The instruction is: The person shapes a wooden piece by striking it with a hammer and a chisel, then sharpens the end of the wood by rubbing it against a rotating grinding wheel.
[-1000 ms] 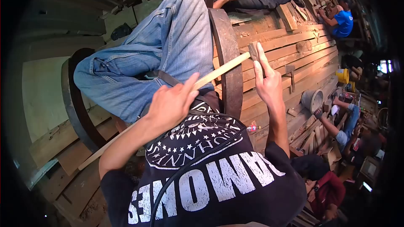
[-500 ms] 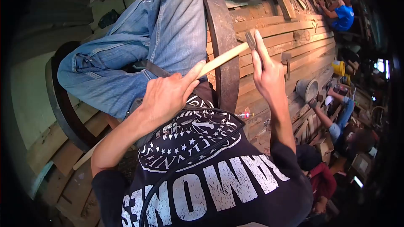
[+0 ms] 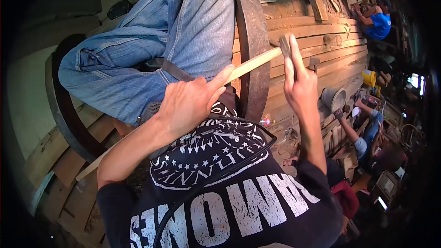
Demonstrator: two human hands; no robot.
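Observation:
My left hand [image 3: 190,101] is closed round a pale wooden stick [image 3: 255,65], its index finger stretched along the wood. The stick slants up to the right, across a dark curved band [image 3: 251,32]. At its far end sits a small, flat, grey-brown piece [image 3: 285,46], like a tool head. My right hand [image 3: 301,80] pinches this piece with straight fingers, one lying along its right side. Part of the piece is hidden by those fingers. Blue jeans [image 3: 193,27] and a black printed shirt [image 3: 216,156] fill much of the view below and beside the hands.
Wooden planks [image 3: 317,41] stretch away on the right, with a hammer [image 3: 314,61] lying on them. Farther right stand a grey bucket [image 3: 337,97] and a yellow bucket [image 3: 368,77]. A person in a blue shirt [image 3: 380,25] sits at the back; others are at the right.
Both hands and the stick appear slightly farther right, along with the legs and the curved band, as the view shifts. The grip of each hand looks the same.

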